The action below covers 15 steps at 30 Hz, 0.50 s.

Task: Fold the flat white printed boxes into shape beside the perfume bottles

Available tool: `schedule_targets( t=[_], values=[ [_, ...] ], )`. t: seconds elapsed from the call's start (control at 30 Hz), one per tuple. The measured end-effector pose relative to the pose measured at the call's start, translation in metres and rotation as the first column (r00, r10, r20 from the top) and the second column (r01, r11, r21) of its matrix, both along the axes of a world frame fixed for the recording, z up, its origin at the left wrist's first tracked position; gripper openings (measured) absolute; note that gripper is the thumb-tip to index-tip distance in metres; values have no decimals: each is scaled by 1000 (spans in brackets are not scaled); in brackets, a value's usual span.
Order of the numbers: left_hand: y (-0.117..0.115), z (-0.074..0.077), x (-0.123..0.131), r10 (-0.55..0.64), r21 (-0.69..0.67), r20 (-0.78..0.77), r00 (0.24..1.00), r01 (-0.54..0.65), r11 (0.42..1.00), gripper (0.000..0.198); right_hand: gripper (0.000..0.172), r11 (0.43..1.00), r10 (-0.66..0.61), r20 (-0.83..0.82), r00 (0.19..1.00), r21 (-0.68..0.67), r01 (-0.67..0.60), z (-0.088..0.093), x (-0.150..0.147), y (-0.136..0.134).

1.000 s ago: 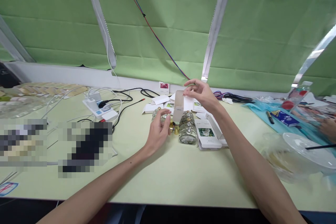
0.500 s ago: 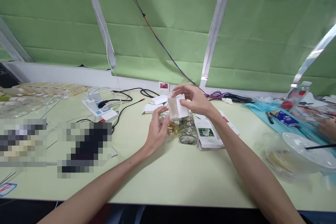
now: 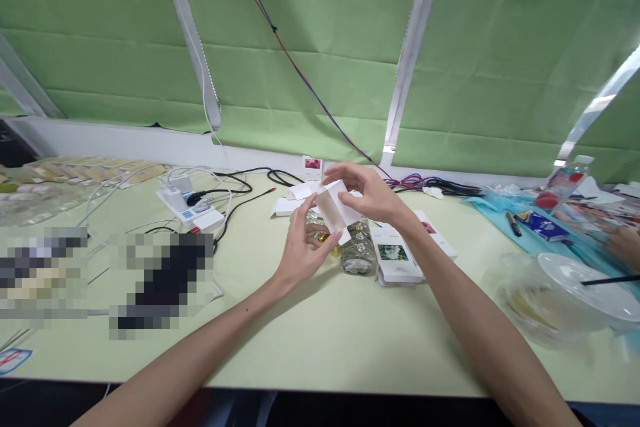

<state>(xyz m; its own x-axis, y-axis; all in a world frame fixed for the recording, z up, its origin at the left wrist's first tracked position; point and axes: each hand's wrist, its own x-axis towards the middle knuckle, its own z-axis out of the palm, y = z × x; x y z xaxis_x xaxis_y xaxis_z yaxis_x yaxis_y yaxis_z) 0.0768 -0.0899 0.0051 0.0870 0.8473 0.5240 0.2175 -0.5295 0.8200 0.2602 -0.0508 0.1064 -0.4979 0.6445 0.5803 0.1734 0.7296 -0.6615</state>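
A small white paper box point(image 3: 331, 211) is held up above the table, its open end and inner wall facing me. My right hand point(image 3: 369, 195) grips its upper right side between thumb and fingers. From the left, my left hand point(image 3: 300, 247) closes on the box, index finger at its upper left edge and thumb at the lower flap. Clear glass bottles point(image 3: 358, 257) with gold-coloured parts lie just below and behind the box, partly hidden by it and my fingers. Right of them lies a white carton with a white-flower picture point(image 3: 393, 253).
White cartons point(image 3: 287, 206) lie behind my left hand, and a pink-flower card point(image 3: 313, 167) stands at the wall. A power strip point(image 3: 190, 207) with cables is on the left. A lidded plastic cup point(image 3: 565, 293) stands right; another person's hand point(image 3: 625, 243) shows at the edge.
The box has tilted, so its open end shows more of the inside. My left hand has moved up and right, its fingers and thumb coming onto the box.
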Motion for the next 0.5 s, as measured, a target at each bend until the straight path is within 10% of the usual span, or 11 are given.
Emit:
schedule_targets(
  t=[0.5],
  values=[
    [5,-7,-1,-19,11,-4,1000,19,1000,109,45,997,78,37,996,-28,-77,1,2,-3]
  ],
)
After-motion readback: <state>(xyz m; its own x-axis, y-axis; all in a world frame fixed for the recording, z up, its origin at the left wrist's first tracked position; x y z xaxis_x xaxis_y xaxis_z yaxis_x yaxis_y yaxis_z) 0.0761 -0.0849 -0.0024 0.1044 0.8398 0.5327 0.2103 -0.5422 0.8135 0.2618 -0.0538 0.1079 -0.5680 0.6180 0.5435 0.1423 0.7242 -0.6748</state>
